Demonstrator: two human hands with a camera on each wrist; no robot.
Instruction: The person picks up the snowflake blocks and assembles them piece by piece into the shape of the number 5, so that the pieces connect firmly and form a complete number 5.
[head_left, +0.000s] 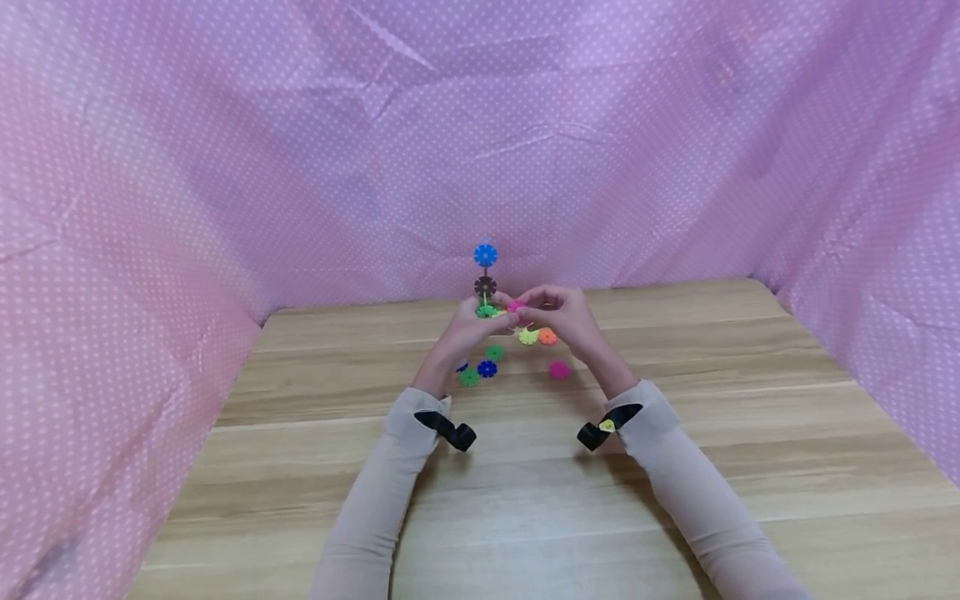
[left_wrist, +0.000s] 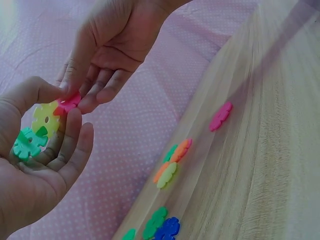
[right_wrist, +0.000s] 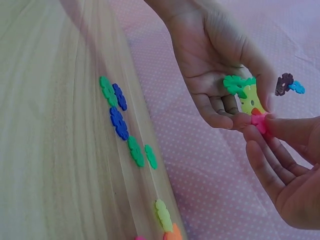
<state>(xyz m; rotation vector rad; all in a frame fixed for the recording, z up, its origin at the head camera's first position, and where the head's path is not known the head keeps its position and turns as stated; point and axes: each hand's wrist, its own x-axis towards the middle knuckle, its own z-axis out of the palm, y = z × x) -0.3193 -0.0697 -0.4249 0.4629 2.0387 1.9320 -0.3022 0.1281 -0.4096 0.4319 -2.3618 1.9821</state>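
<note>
Above the far part of the table, both hands meet at a chain of notched plastic discs. My left hand grips the chain near its yellow disc, thumb on one side and fingers behind. A green disc joins the yellow one by the left palm. Above the hand in the head view rise a brown disc and a blue disc. My right hand pinches a pink disc between thumb and fingers, right at the yellow disc's edge. Fingers partly cover both discs.
Loose discs lie on the wooden table below the hands: a pink one, an orange one, a yellow-green one, and several green and dark blue ones. Pink dotted cloth hangs behind and at both sides.
</note>
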